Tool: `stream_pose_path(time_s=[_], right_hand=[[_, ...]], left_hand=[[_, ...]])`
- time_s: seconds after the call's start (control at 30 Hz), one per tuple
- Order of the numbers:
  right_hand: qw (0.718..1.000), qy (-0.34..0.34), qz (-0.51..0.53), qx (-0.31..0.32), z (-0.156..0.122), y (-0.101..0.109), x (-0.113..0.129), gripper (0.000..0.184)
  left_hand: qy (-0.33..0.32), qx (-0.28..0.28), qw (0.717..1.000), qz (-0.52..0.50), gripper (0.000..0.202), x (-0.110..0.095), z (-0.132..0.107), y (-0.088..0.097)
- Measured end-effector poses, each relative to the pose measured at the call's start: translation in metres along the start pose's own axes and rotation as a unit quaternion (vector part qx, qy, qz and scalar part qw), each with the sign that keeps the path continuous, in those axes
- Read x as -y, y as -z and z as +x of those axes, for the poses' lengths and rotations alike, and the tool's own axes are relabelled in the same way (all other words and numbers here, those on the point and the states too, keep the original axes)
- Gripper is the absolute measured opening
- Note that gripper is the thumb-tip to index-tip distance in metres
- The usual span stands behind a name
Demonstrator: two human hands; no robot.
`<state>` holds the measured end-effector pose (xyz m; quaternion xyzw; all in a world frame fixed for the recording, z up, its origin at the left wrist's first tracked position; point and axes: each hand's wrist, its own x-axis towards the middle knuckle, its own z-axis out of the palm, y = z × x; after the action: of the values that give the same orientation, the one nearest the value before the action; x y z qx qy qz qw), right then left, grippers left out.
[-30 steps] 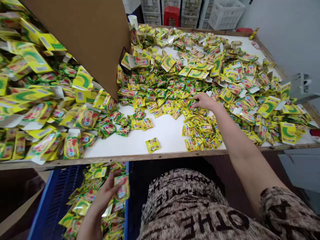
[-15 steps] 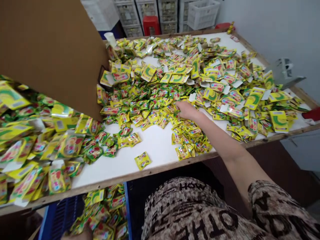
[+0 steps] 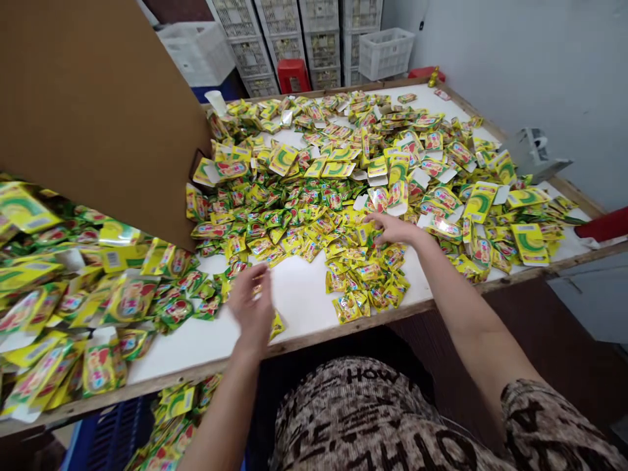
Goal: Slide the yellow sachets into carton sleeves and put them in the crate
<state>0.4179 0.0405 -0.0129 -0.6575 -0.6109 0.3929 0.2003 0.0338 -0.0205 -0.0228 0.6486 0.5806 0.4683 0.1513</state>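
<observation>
- Loose sachets (image 3: 363,261) are heaped mid-tabletop (image 3: 304,294); gathering seems in hand.
- The right hand (image 3: 395,229) is laid on them; its grip cannot be judged.
- The left hand (image 3: 252,307) is held spread, empty, above a lone sachet (image 3: 277,325).
- A closed grip seems called for next.

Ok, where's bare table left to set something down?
The table is bare at its near edge, between the left hand and the sachet cluster below the right hand. A smaller patch lies left of the left hand, beside the left pile. Middle and far side are crowded with sachets.
</observation>
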Motion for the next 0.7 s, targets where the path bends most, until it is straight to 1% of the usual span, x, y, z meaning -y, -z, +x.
stream_pose_path(time_s=[0.03,0.07,0.1,0.17,0.23,0.3,0.33,0.37,0.4,0.43,0.5,0.53,0.57,0.6,0.63,0.7], right_hand=[[0.999,0.033,-0.008,0.008,-0.006,-0.010,0.006,0.069],[0.998,0.062,-0.006,0.002,-0.014,-0.018,0.008,0.067],[0.996,0.084,0.007,-0.018,-0.022,-0.023,0.008,0.064],[0.988,0.103,0.066,-0.092,-0.041,-0.027,0.001,0.048],[0.967,0.089,0.154,-0.182,-0.060,-0.029,-0.014,0.032],[0.938,0.052,0.240,-0.246,-0.079,-0.032,-0.028,0.029],[0.924,0.034,0.274,-0.265,-0.087,-0.035,-0.034,0.031],[0.912,0.020,0.298,-0.283,-0.094,-0.038,-0.038,0.033],[0.899,0.010,0.313,-0.307,-0.099,-0.041,-0.040,0.033],[0.883,0.007,0.320,-0.342,-0.103,-0.044,-0.039,0.033],[0.845,0.022,0.318,-0.429,-0.106,-0.050,-0.029,0.030],[0.826,0.039,0.312,-0.467,-0.105,-0.054,-0.020,0.028],[0.814,0.058,0.305,-0.491,-0.103,-0.057,-0.009,0.027],[0.812,0.077,0.295,-0.498,-0.100,-0.062,0.003,0.025],[0.819,0.095,0.282,-0.490,-0.097,-0.067,0.016,0.024],[0.853,0.121,0.237,-0.449,-0.091,-0.081,0.040,0.023]], left_hand=[[-0.025,0.049,0.998,-0.041,0.022,-0.019,0.007,-0.030],[-0.058,0.112,0.990,-0.066,0.022,-0.036,0.014,-0.058],[-0.094,0.172,0.978,-0.069,0.022,-0.053,0.021,-0.084],[-0.134,0.261,0.956,-0.010,0.029,-0.079,0.034,-0.129],[-0.139,0.326,0.931,0.090,0.037,-0.098,0.043,-0.163],[-0.132,0.380,0.898,0.177,0.038,-0.111,0.048,-0.185],[-0.133,0.402,0.883,0.202,0.033,-0.115,0.050,-0.192],[-0.138,0.415,0.874,0.213,0.027,-0.118,0.050,-0.196],[-0.145,0.416,0.873,0.210,0.020,-0.119,0.050,-0.196],[-0.148,0.406,0.881,0.193,0.015,-0.119,0.048,-0.194],[-0.132,0.367,0.913,0.117,0.008,-0.113,0.041,-0.180],[-0.109,0.349,0.929,0.061,0.007,-0.108,0.036,-0.170],[-0.075,0.338,0.938,0.000,0.008,-0.102,0.030,-0.158],[-0.035,0.334,0.940,-0.063,0.011,-0.095,0.023,-0.146],[0.006,0.332,0.935,-0.122,0.013,-0.088,0.015,-0.133],[0.081,0.329,0.916,-0.215,0.019,-0.075,-0.002,-0.110]])
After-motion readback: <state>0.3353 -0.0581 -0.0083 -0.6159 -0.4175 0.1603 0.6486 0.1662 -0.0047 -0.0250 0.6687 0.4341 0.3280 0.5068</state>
